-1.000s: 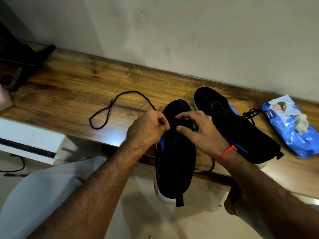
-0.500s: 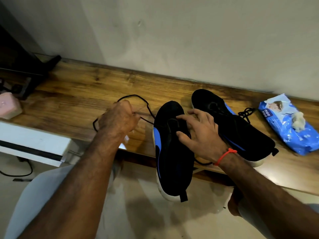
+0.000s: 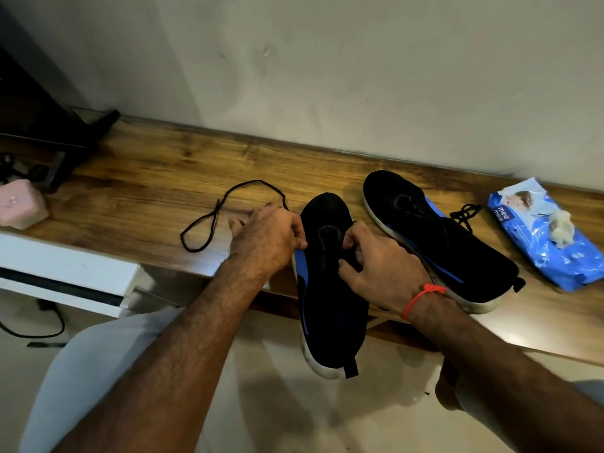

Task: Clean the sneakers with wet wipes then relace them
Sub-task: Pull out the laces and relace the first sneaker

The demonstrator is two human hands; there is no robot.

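A: Where do we have the near shoe (image 3: 330,289)?

B: On the front edge of the wooden shelf (image 3: 147,191). Its long axis runs away from us, toe toward the wall (image 3: 327,60), heel hanging past the edge over the pale floor (image 3: 277,403). We see the black upper, a blue stripe down its left side and the white sole.

A: And our hands?

B: Our left hand (image 3: 266,238) is curled at the shoe's left side. The lace (image 3: 215,217) runs up to it, so we seem to pinch the end, though the fingertips are hidden. Our right hand (image 3: 379,266), with a red thread at the wrist, pinches the upper at the eyelets, fingers bent.

A: The lace itself?

B: A loose black loop lying on the wood to the left of the shoe.

A: The other shoe (image 3: 434,237)?

B: Just right of the first, wholly on the shelf, slanted: toe toward the wall, heel to the right and nearer us. It is already laced.

A: What else?

B: A blue wipes pack (image 3: 542,237) at far right with a crumpled wipe (image 3: 560,227) on it, a pink box (image 3: 19,204) at far left, dark gear in the left corner.
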